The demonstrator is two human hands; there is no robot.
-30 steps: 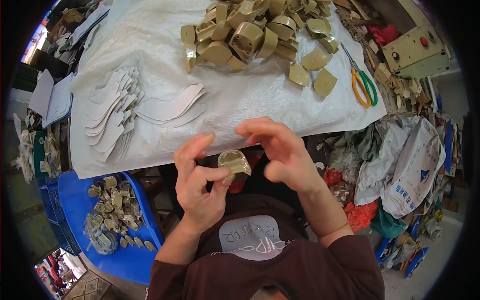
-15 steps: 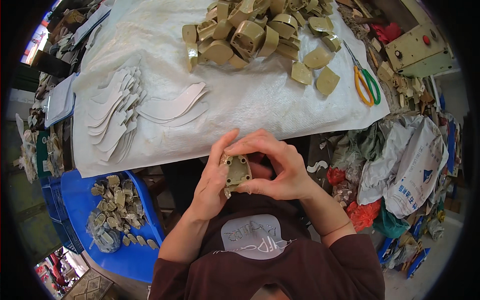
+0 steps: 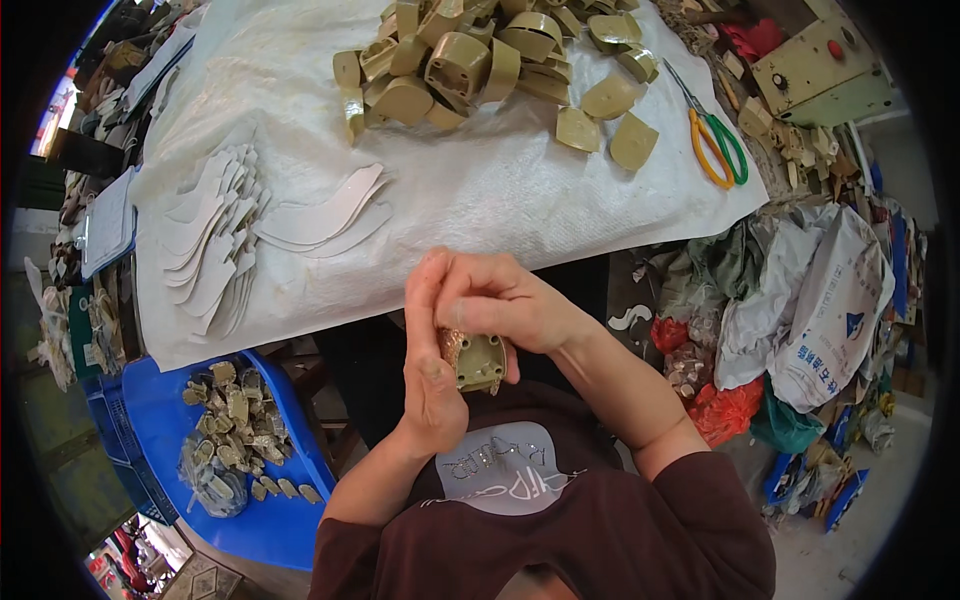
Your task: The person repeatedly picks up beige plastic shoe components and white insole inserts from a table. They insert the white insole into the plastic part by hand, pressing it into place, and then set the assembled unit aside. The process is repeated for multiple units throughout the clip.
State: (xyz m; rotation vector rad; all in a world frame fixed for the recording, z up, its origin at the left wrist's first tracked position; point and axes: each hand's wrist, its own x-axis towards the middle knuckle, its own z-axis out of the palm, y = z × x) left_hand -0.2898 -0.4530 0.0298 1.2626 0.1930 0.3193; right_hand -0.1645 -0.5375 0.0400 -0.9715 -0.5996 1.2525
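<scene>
A tan block shoe heel (image 3: 482, 362) is held just off the table's near edge, its face with several holes turned up. A strip of glittery covering shows along its left side. My left hand (image 3: 430, 380) grips that side, fingers pointing away from me and palm against the covering. From the far side my right hand (image 3: 505, 300) closes over the heel, thumb bent at its top edge and other fingers partly hidden. On the white table cover (image 3: 480, 215) beyond lie a heap of similar heels (image 3: 455, 65) and overlapping white curved pieces (image 3: 210, 235).
Scissors (image 3: 715, 145) with orange and green handles lie at the cover's right edge. A blue chair (image 3: 250, 540) at lower left carries glittery heels (image 3: 235, 405) and a clear plastic bag (image 3: 212, 490). Plastic bags (image 3: 830, 310) hang at the right, below a control box (image 3: 825, 75).
My right hand has turned and curled in, its thumb moving from the heel's near edge to its far left edge. The heel sits slightly lower, and the whole view has shifted a little.
</scene>
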